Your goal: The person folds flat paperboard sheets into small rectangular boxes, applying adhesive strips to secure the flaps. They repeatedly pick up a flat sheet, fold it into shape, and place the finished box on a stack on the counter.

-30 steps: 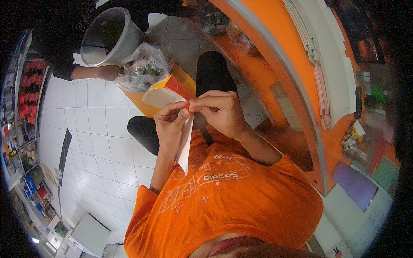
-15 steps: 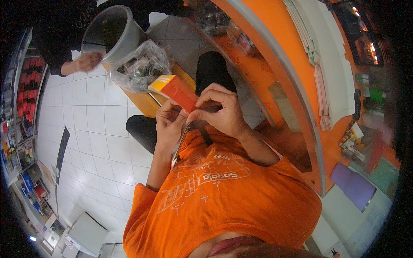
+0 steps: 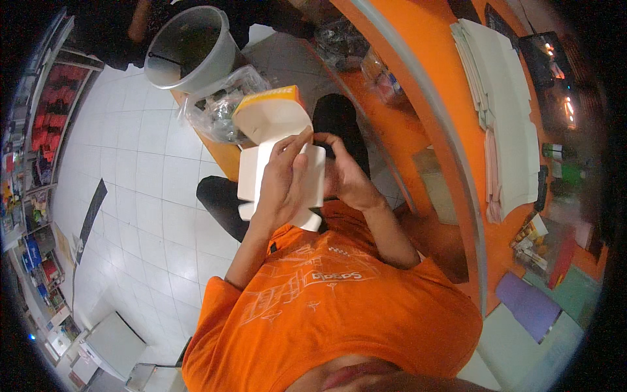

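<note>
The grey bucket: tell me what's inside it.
The bucket shows a dark interior with a thin dark handle across its mouth. Its bottom is in shadow, so any contents cannot be made out. A clear plastic bag lies beside it.

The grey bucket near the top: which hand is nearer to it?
Left. The left hand grips the white carton just below the grey bucket; the right hand sits behind the carton, farther off.

A flat white cardboard box blank (image 3: 277, 166) is sitting between both hands, left hand (image 3: 281, 186) over it, right hand (image 3: 346, 179) just right. Farther off, a clear plastic bag (image 3: 219, 104) is lying before a grey bucket (image 3: 189, 49). A curved orange desk (image 3: 450, 117) is running along the right, carrying a stack of white sheets (image 3: 506, 111).
</note>
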Demonstrator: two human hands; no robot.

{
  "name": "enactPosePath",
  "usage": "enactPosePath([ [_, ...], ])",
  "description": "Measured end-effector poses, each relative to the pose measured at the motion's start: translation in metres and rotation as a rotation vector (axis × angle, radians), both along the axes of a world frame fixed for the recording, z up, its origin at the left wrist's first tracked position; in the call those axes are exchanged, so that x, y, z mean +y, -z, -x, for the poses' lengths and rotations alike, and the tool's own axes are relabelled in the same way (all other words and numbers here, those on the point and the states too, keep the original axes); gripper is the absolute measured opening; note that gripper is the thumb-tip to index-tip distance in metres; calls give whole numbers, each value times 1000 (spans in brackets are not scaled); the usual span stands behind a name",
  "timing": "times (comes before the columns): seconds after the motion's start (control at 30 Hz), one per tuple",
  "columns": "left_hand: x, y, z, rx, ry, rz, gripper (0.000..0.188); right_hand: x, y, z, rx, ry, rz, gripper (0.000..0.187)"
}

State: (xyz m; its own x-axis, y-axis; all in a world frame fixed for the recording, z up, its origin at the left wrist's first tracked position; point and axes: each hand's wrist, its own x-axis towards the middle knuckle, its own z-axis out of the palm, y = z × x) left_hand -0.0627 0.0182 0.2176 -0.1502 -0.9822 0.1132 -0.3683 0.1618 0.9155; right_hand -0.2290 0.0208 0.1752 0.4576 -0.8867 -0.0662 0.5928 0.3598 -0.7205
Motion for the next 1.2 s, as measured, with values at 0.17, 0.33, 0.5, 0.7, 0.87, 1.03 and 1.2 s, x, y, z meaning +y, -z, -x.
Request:
enactPosePath([
  [0.17,-6,6,-14,67,353,-63,71,-2,3,7,194,-57,-139,71],
  [0.33,-8,23,27,-48,190,237,74,7,29,2,147,-30,2,71],
  [0.5,-3,51,27,289,165,112,82,10,39,-5,364,56,143,65],
  [0.7,27,25,17,-229,281,141,84,14,49,12,795,78,113,15],
  [0.87,33,34,8,-524,292,143,37,12,36,19,697,282,-5,28],
  [1.03,27,38,10,-495,264,229,18,8,26,29,1077,125,224,23],
  [1.2,32,51,10,-364,124,47,14,9,5,30,969,211,237,18],
])
